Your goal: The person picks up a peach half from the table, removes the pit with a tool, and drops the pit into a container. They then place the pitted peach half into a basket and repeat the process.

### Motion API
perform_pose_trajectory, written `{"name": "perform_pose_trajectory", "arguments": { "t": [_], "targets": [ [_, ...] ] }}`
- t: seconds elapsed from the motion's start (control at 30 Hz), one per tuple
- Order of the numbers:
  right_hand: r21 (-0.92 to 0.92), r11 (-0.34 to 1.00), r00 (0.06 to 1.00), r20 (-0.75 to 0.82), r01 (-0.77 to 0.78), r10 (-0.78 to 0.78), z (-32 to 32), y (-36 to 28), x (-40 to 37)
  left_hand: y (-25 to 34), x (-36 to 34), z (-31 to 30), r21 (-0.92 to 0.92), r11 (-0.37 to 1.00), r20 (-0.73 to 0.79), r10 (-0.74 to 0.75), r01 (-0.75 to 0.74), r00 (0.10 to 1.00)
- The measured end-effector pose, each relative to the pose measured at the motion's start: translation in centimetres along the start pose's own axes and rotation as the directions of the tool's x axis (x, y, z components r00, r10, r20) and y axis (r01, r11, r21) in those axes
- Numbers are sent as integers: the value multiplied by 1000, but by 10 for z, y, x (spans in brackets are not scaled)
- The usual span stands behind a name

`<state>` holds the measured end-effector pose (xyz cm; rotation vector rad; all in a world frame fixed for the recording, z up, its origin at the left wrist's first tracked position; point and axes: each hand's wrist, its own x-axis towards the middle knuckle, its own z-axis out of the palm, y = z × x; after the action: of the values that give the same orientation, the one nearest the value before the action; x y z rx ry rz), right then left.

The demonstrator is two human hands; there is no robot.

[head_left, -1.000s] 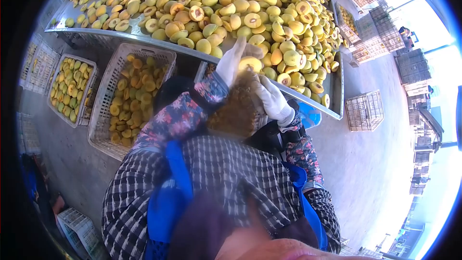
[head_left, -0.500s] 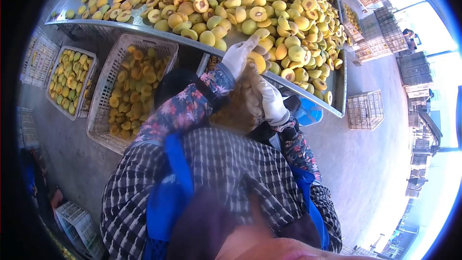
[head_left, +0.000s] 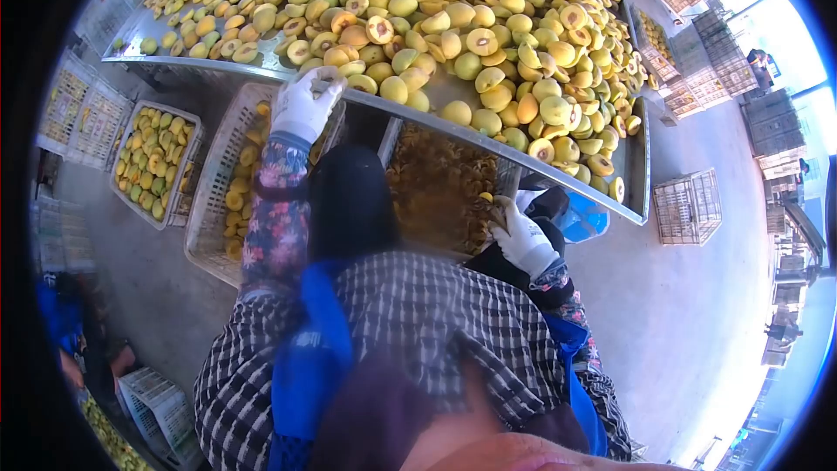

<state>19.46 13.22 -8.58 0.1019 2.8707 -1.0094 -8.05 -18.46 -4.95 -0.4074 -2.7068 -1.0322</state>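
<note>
My left hand point(head_left: 302, 106), in a white glove, is above the near edge of the metal table point(head_left: 366, 101), over the side of a crate of peach halves point(head_left: 237, 196). Its fingers are curved and apart, with no fruit visible in them. Lower right, my gloved right hand point(head_left: 523, 240) is closed beside a bin of brown pits and scraps point(head_left: 440, 176). Whatever its curled fingers hold is too small to make out. A large heap of yellow-green peach halves point(head_left: 523, 61) covers much of the table, several showing brown centres.
Another crate of fruit point(head_left: 155, 161) stands on the floor at left. A pale crate point(head_left: 687, 208) sits on the floor at right, with stacked crates point(head_left: 711, 57) behind. Something blue point(head_left: 584, 216) is under the table's right end. At lower left a person's arm point(head_left: 71, 368) shows near a crate point(head_left: 159, 410).
My hands were together at the table edge around a peach half. Now the left has swung left over the crate without the fruit, and the right has dropped lower beside the bin.
</note>
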Motion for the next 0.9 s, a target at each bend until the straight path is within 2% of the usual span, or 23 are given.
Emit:
{"name": "perform_pose_trajectory", "arguments": {
  "t": [0.1,0.13,0.17,0.2,0.23,0.3,0.37,0.43,0.47,0.57,0.6,0.63,0.67,0.7,0.73,0.77,0.83,0.9],
  "targets": [
    [7,1000,1000,-17,9,-9,6,5,2,7,15,17,102,994,19,35,-36,999],
    [8,1000,1000,-12,7,-7,8,6,5,23,19,27,48,995,81,81,-85,993],
    [7,1000,1000,-10,5,-5,8,6,8,48,22,33,-37,998,234,61,-54,970],
    [-78,989,992,-8,126,-127,-5,-17,7,58,26,52,113,965,197,210,-235,958],
    [-163,956,969,4,243,-246,-28,-58,3,78,30,62,214,936,298,209,-278,931],
    [-219,934,959,26,281,-282,-35,-73,3,83,39,97,400,845,348,218,-355,912],
    [-168,976,990,22,138,-136,-17,-48,9,103,48,109,523,772,403,149,-361,903],
    [-193,958,977,13,212,-214,-18,-45,5,98,54,128,609,680,458,119,-408,881],
    [-194,950,969,12,245,-247,-20,-46,3,93,62,135,545,747,488,86,-381,868],
    [-116,967,973,7,229,-230,-11,-21,4,90,66,115,362,855,532,138,-372,835],
    [-88,974,978,2,210,-211,-5,-11,5,97,63,100,340,899,474,90,-277,876],
    [-132,957,962,-51,258,-267,-17,-35,2,82,70,110,230,956,341,95,-181,935],
    [-176,937,942,-101,300,-321,-33,-60,-3,64,77,120,-80,992,250,114,-97,962],
    [-161,939,934,-143,304,-327,-33,-61,1,52,79,125,-387,922,162,96,-26,982],
    [-145,940,925,-184,308,-331,-33,-62,4,66,66,115,-810,566,199,20,153,980],
    [-130,941,915,-225,313,-336,-32,-63,8,78,53,100,-916,138,382,17,376,924],
    [87,931,867,-402,355,-293,-17,-40,33,88,35,85,-725,-273,586,237,632,775],
    [181,946,896,-407,268,-176,-27,-57,44,115,11,74,-676,-373,582,259,635,771]
  ]
}}
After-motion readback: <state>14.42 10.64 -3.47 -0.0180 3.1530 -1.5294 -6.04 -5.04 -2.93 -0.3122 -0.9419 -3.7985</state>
